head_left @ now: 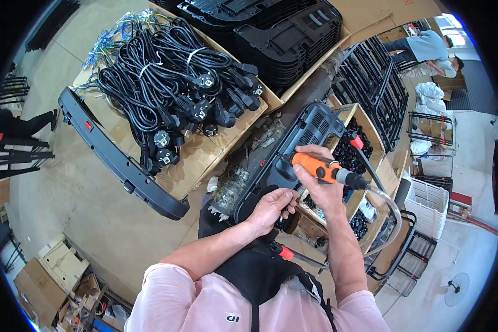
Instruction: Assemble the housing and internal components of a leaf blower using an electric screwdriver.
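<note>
My right hand point(325, 191) is wrapped round an orange air screwdriver point(318, 167), from whose grey and black end a clear hose point(397, 218) curves down. The tool's other end points left over a black plastic housing point(287, 145) with vent slots at its far end. My left hand point(272, 209) is just left of the tool, by the housing's near part, its fingers pinched together. Whatever they hold, if anything, is too small to make out. Wooden bins with small black parts point(357, 156) lie beyond and to the right of my right hand.
Black power cords point(166, 83) with plugs are heaped on cardboard at left, beside a long curved black plastic piece point(122, 166). Stacked black panels point(290, 41) stand at the back. Black metal frames point(371, 88) lean at far right, with people point(426, 50) beyond. A white crate point(428, 208) stands right.
</note>
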Available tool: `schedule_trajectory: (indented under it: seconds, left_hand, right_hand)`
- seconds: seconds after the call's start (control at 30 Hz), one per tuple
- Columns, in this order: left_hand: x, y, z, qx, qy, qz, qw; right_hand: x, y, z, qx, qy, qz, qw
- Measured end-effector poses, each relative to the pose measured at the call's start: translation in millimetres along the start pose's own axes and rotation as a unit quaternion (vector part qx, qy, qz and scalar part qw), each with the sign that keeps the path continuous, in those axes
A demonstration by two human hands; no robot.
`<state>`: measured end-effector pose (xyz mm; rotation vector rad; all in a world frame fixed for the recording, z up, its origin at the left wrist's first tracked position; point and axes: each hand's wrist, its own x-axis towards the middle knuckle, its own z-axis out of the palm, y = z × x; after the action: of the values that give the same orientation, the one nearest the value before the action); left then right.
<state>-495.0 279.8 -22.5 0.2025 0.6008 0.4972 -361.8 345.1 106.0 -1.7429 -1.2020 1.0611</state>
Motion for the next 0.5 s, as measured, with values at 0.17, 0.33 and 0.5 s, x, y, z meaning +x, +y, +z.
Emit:
schedule_trajectory:
  seconds: [0.17, 0.33, 0.5]
  left_hand:
    - [3.5, -5.1, -4.5, -0.004, -0.019, 0.016, 1.0]
    - [1.1, -4.0, -1.0, 0.011, -0.01, 0.017, 1.0]
    - [2.2, -8.4, -0.4, -0.009, 0.006, 0.036, 0.999]
  right_hand:
    - [3.4, 4.5, -2.1, -0.04, -0.037, -0.034, 0.998]
    - [2.3, 8.8, -3.0, -0.038, -0.04, -0.05, 0.997]
    - [1.2, 13.3, -1.1, -0.017, -0.041, -0.04, 0.998]
